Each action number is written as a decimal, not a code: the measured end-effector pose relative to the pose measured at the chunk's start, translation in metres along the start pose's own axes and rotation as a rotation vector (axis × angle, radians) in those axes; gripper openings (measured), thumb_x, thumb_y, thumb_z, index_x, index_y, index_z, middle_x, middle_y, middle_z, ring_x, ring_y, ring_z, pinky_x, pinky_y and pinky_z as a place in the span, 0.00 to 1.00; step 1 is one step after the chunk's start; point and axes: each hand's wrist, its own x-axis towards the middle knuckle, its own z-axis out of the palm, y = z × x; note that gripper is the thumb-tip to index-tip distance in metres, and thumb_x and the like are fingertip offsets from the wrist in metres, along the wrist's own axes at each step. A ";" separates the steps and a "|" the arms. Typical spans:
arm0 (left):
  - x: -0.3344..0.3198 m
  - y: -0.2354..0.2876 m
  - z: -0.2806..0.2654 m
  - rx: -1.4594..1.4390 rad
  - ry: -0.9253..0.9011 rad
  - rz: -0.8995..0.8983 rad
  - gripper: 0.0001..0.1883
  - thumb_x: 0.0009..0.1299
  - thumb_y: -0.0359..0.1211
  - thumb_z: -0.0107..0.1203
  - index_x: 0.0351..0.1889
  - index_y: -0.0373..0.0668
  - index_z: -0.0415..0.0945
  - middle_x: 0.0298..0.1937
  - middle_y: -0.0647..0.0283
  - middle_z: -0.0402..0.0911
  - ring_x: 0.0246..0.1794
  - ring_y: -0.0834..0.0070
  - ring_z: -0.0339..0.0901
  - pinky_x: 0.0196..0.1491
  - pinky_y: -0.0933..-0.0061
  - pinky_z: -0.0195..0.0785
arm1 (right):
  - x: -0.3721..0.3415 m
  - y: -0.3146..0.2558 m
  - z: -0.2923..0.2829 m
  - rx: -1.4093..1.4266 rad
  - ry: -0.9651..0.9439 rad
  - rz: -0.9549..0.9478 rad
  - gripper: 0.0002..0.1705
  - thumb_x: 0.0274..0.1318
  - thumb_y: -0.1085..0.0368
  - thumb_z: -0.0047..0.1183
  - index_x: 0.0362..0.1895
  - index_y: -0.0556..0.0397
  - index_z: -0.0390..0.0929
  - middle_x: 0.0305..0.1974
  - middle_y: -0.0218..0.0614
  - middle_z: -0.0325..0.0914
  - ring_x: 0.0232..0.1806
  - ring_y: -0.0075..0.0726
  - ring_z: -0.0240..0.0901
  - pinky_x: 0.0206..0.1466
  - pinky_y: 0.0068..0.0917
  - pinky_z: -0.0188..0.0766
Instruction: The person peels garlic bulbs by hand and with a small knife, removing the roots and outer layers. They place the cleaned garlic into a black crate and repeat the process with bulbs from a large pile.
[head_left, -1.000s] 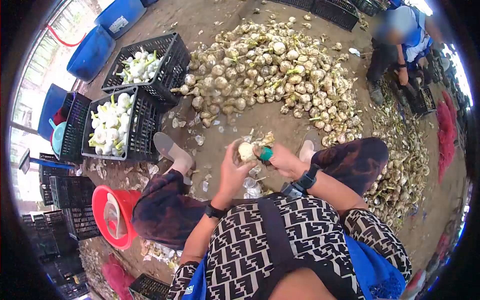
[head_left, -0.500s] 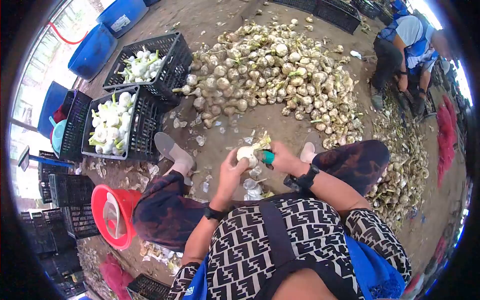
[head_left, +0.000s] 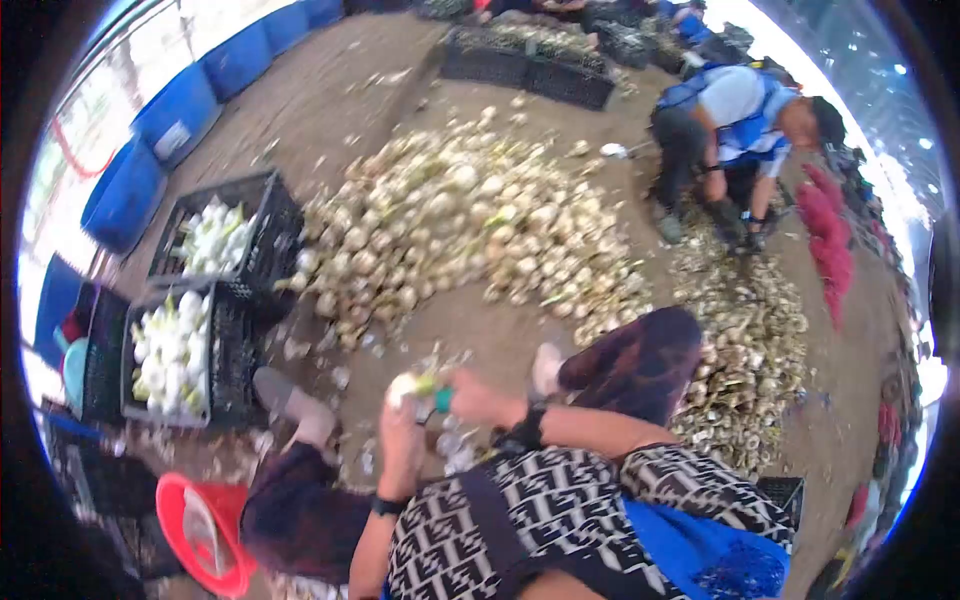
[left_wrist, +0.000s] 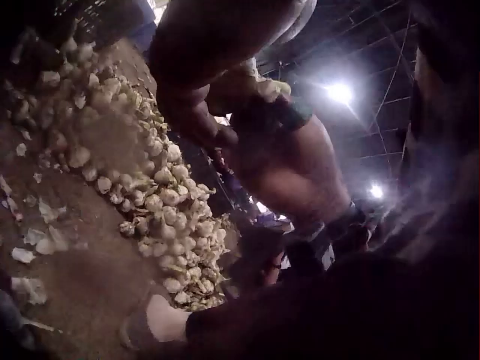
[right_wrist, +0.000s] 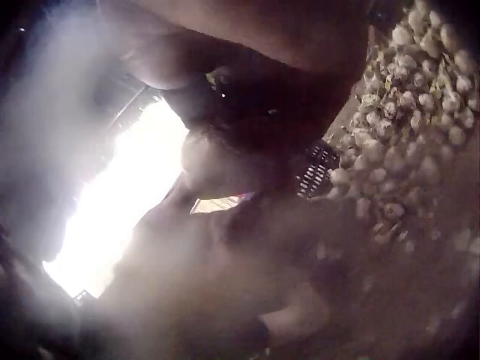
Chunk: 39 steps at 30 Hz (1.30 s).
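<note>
My left hand [head_left: 402,440] holds a pale garlic bulb [head_left: 402,388] upright before my lap, fingers curled round its side. The bulb's yellow-green stem [head_left: 426,384] points toward my right hand [head_left: 478,398]. That hand grips a small green tool [head_left: 442,400] close beside the stem; its working end is hidden. In the left wrist view, the green piece [left_wrist: 294,117] shows at the right hand's fingers, dim against bright lamps. The right wrist view is dark and hazy, with a hand [right_wrist: 262,45] across the top.
A wide heap of untrimmed garlic [head_left: 450,220] lies ahead. To my left stand black crates [head_left: 232,355] with white bulbs and a red bucket [head_left: 245,500]. Stems and trimmings [head_left: 750,370] cover the floor at right. Another person [head_left: 735,130] bends over beyond the heap.
The head view has tilted up and swung right, so the scene sits lower and further left. Loose yellowish skin stood up from the bulb half a second ago; now its stem points at the green tool.
</note>
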 end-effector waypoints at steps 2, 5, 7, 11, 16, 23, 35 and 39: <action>-0.003 0.018 0.007 -0.167 0.014 -0.075 0.17 0.72 0.40 0.35 0.50 0.38 0.66 0.46 0.60 0.73 0.44 0.70 0.72 0.46 0.69 0.66 | -0.001 -0.009 0.000 0.010 -0.004 0.059 0.14 0.51 0.63 0.51 0.42 0.54 0.76 0.32 0.27 0.77 0.32 0.22 0.69 0.34 0.24 0.66; -0.005 0.028 0.007 -0.379 -0.062 -0.180 0.18 0.71 0.41 0.37 0.49 0.39 0.66 0.45 0.60 0.74 0.43 0.69 0.72 0.45 0.68 0.67 | 0.006 0.012 -0.001 0.376 -0.112 0.006 0.13 0.52 0.64 0.50 0.40 0.56 0.76 0.31 0.27 0.76 0.30 0.23 0.69 0.34 0.25 0.66; -0.003 0.010 -0.009 -0.498 -0.073 -0.248 0.19 0.69 0.43 0.42 0.50 0.40 0.66 0.47 0.58 0.73 0.42 0.68 0.72 0.43 0.68 0.69 | 0.002 0.017 -0.011 0.865 -0.147 0.362 0.09 0.52 0.66 0.48 0.36 0.57 0.75 0.31 0.28 0.75 0.31 0.23 0.70 0.35 0.23 0.66; -0.020 0.041 0.008 -0.130 -0.225 -0.114 0.18 0.66 0.36 0.45 0.51 0.37 0.66 0.47 0.58 0.72 0.45 0.68 0.71 0.47 0.71 0.66 | 0.006 -0.017 -0.035 1.131 0.280 0.409 0.05 0.52 0.66 0.50 0.34 0.51 0.74 0.29 0.29 0.74 0.30 0.24 0.69 0.36 0.22 0.68; -0.039 0.071 0.027 0.292 -0.229 0.162 0.22 0.64 0.34 0.47 0.55 0.37 0.62 0.49 0.58 0.69 0.49 0.70 0.68 0.51 0.71 0.61 | 0.012 0.016 -0.040 1.152 0.428 0.322 0.06 0.54 0.67 0.46 0.35 0.53 0.74 0.31 0.30 0.76 0.32 0.27 0.73 0.32 0.20 0.70; -0.011 0.026 -0.005 -0.726 -0.140 -0.176 0.18 0.68 0.43 0.45 0.50 0.44 0.66 0.45 0.62 0.74 0.47 0.70 0.70 0.49 0.65 0.63 | 0.007 0.081 -0.056 -0.703 -0.070 -0.098 0.15 0.48 0.61 0.53 0.40 0.54 0.73 0.28 0.42 0.78 0.27 0.46 0.74 0.30 0.36 0.69; -0.008 0.017 -0.010 -0.675 -0.087 -0.204 0.16 0.72 0.43 0.37 0.44 0.41 0.68 0.44 0.62 0.74 0.44 0.73 0.70 0.50 0.70 0.62 | 0.007 -0.022 0.011 -0.653 0.081 -0.364 0.06 0.38 0.69 0.48 0.26 0.54 0.69 0.27 0.42 0.72 0.32 0.48 0.71 0.32 0.38 0.68; -0.019 0.030 -0.007 -0.216 -0.161 -0.044 0.15 0.70 0.38 0.42 0.50 0.41 0.64 0.44 0.64 0.72 0.43 0.73 0.71 0.50 0.68 0.63 | 0.009 -0.022 0.004 -0.675 0.125 -0.476 0.05 0.36 0.70 0.47 0.24 0.54 0.67 0.24 0.41 0.69 0.30 0.49 0.69 0.32 0.38 0.67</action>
